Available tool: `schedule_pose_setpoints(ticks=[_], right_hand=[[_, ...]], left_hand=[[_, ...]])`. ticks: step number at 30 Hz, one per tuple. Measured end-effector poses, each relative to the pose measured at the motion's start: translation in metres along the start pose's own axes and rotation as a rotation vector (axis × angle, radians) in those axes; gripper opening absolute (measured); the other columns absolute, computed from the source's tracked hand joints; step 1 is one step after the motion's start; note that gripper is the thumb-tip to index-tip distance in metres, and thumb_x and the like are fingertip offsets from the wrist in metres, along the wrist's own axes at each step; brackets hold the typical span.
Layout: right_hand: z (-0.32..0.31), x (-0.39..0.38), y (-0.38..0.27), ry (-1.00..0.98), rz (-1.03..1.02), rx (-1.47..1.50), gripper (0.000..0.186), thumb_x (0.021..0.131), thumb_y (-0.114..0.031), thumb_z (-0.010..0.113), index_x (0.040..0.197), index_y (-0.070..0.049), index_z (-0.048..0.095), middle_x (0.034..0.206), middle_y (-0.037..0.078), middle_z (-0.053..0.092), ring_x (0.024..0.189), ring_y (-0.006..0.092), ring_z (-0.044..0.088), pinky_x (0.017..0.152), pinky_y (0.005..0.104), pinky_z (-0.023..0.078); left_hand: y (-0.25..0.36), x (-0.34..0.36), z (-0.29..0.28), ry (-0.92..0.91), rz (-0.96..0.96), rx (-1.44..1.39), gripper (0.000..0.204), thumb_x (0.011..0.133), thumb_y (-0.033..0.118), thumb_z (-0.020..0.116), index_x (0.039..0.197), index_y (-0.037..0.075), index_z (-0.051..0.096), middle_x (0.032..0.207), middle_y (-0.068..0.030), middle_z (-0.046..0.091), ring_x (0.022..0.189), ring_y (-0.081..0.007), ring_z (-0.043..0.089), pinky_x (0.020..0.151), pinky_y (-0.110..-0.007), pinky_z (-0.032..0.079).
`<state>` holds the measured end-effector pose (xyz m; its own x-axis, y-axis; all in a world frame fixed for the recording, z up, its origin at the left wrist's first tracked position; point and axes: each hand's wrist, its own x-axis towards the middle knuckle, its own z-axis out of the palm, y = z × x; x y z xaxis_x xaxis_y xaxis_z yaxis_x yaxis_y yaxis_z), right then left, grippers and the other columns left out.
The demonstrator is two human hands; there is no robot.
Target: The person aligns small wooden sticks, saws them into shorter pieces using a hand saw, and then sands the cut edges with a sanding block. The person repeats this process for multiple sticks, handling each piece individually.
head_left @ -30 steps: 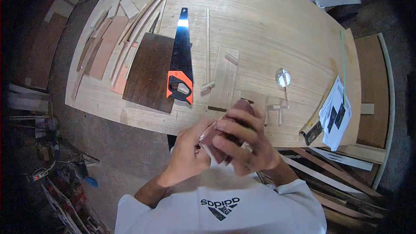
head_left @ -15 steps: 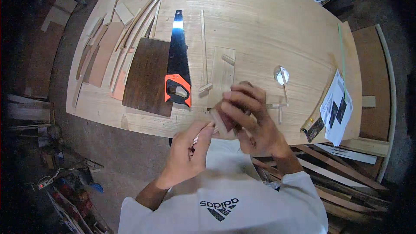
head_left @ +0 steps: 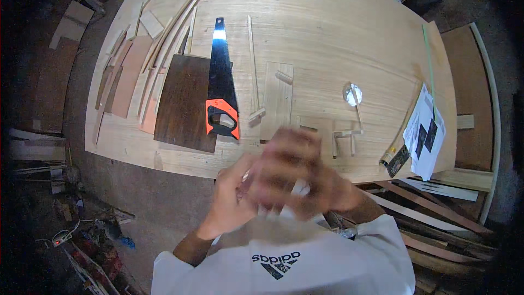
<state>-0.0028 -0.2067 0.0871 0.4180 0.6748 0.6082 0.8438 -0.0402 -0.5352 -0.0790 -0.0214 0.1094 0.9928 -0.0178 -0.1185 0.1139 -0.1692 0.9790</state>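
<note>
My left hand is closed on a thin wooden stick, of which only a small bit shows between the fingers. My right hand is smeared by motion, its fingers curled across the front of the left. The reddish-brown piece with a pale edge that it gripped in the earlier frame is hidden behind those fingers. Just beyond the hands lies a pale wooden board with a small wood block on it. A handsaw with an orange and black handle rests left of that board.
Beneath the saw is a dark brown panel. Wood strips crowd the table's left side. A long stick, a shiny round disc, small joined sticks, a brush and printed papers lie about the tabletop.
My right hand has come down and left, toward my chest and over the left hand. The reddish-brown piece is no longer visible. My left hand has stayed nearly in place.
</note>
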Motion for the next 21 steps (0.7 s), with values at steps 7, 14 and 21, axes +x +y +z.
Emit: schedule_pose_setpoints(ticks=[7,14,21], right_hand=[[0.001,-0.003,-0.003,-0.011,-0.008,0.006,0.045,0.087,-0.022,0.062,0.131,-0.027,0.065,0.139,0.002,0.056,0.13,0.0327,0.047,0.112,0.0548,0.025],[-0.003,0.001,0.005,0.003,-0.016,-0.017,0.042,0.086,-0.016,0.065,0.127,-0.023,0.067,0.135,0.004,0.058,0.131,0.0311,0.047,0.105,0.0563,0.034],[0.004,0.004,0.013,0.122,-0.012,-0.057,0.047,0.084,-0.016,0.066,0.13,-0.021,0.064,0.137,0.004,0.057,0.128,0.0314,0.051,0.105,0.0565,0.036]], left_hand=[[0.001,0.002,-0.002,0.024,0.085,0.074,0.021,0.094,0.016,0.062,0.11,0.003,0.062,0.076,-0.0059,0.063,0.062,-0.01,0.056,0.055,-0.028,0.045],[-0.014,-0.002,0.004,0.059,-0.01,-0.071,0.02,0.094,0.014,0.06,0.11,0.002,0.063,0.07,-0.0053,0.058,0.061,-0.0088,0.054,0.053,-0.027,0.042],[-0.01,0.001,-0.002,0.084,0.099,0.05,0.018,0.099,0.012,0.052,0.11,0.001,0.063,0.064,-0.0015,0.048,0.055,-0.0054,0.041,0.047,-0.025,0.031]])
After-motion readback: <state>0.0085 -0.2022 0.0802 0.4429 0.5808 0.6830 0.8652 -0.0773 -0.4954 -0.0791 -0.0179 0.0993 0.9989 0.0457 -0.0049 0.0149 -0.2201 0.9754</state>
